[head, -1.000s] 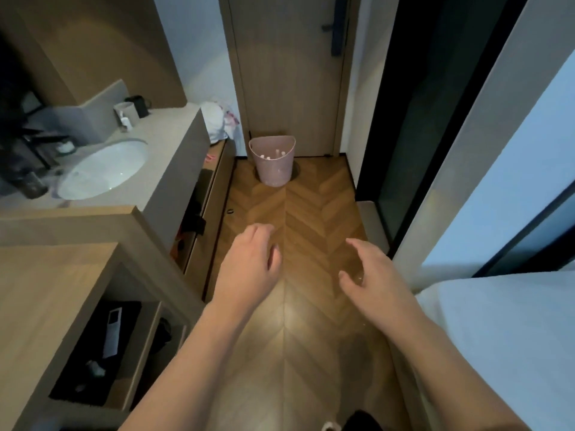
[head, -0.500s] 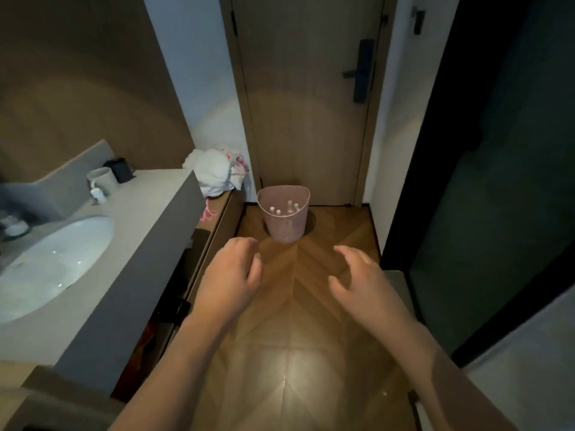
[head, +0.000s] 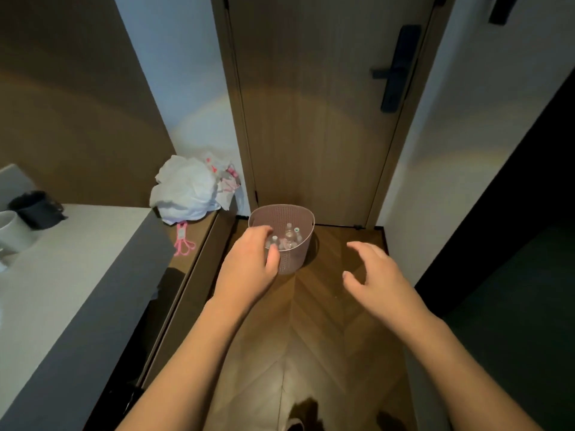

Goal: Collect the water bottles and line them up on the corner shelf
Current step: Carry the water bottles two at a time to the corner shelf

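pink plastic, perforated all over: the basket [head: 292, 259] stands on the floor [head: 311, 331] just in front of the door [head: 314, 119]. inside it the bottles [head: 289, 236] stand upright with pale caps showing; they are clear and small in the frame, so their count is hard to make out, and the near-left ones are partly hidden behind fingers.

the left hand [head: 249, 269] reaches out over the basket's near-left rim, fingers loosely curled, thumb lying in front of the basket wall. whether the fingertips touch a bottle or the rim cannot be told from this angle; the grip holds nothing that can be seen. the right hand [head: 376, 278] hangs in the air to the right of the basket, well apart from it, fingers spread and relaxed, grip wide with nothing in it.

to the left runs a pale worktop [head: 62, 275], cut off at the frame's edge. a dark cup [head: 37, 208] and a white mug [head: 12, 231] sit at its far-left end, the mug partly out of frame. beyond the worktop's end, on a lower wooden ledge [head: 199, 231] in the corner, lies a crumpled white bag [head: 186, 191] with a pink strap [head: 183, 241] trailing from under it. a dark handle [head: 395, 70] is on the door. the space under the worktop is too dark to read.
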A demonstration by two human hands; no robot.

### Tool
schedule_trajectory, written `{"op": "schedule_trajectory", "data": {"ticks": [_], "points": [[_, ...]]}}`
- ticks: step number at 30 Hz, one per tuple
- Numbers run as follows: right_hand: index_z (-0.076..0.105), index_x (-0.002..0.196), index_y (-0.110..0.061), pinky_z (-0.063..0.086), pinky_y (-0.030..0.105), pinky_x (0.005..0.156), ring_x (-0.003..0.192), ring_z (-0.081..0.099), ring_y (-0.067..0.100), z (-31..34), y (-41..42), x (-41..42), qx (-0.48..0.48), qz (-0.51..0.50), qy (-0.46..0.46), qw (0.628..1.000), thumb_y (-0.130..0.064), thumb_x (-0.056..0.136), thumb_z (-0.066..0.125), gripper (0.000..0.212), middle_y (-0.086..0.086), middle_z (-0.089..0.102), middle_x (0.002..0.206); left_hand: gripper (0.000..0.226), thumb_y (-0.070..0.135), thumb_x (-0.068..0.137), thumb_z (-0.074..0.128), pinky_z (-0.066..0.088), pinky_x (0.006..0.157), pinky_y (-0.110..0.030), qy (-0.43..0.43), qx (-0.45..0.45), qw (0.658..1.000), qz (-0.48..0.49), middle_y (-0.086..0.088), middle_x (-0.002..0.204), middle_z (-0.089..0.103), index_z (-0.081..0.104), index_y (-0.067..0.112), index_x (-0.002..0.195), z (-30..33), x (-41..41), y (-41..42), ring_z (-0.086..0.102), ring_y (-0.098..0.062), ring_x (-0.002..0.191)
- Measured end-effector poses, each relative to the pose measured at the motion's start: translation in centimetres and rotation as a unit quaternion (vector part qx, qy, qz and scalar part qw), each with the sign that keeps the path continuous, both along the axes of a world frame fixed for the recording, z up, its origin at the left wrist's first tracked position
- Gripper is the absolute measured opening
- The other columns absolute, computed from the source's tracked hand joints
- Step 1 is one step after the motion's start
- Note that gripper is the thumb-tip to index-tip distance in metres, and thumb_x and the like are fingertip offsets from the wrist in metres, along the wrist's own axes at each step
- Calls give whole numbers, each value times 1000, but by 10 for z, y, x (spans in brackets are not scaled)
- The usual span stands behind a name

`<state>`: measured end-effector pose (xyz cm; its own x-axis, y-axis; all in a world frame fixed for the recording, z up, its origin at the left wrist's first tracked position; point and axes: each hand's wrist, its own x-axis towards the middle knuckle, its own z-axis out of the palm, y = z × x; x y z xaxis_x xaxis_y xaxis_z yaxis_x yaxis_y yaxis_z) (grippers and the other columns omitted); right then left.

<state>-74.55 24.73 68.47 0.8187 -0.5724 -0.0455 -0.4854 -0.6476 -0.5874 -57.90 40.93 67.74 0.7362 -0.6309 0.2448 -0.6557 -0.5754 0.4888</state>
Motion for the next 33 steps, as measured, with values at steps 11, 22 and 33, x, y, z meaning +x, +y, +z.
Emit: {"op": "schedule_trajectory", "data": {"ticks": [11,22,33], "points": [[33,148,-30,43,37,108,135,40,14,-32,-221,180,40,-4,11,999,-35,95,56,58,-8,34,153,39,26,96,54,40,84,-18,33,67,997,2,-2,126,61,55,15,133,-37,167,-204,61,-14,107],[38,146,-24,38,30,108,132,43,15,-45,-355,405,24,171,84,981,-30,94,58,56,-3,42,147,34,26,94,56,46,86,-31,112,71,977,166,-7,119,61,57,14,127,-55,329,-287,62,-23,106],[44,142,-20,40,30,102,126,50,17,-124,-411,620,-7,287,189,939,-33,94,59,52,0,49,141,32,26,94,52,48,81,-35,232,56,940,243,-11,109,61,55,11,122,-146,510,-352,62,-29,99]]}}
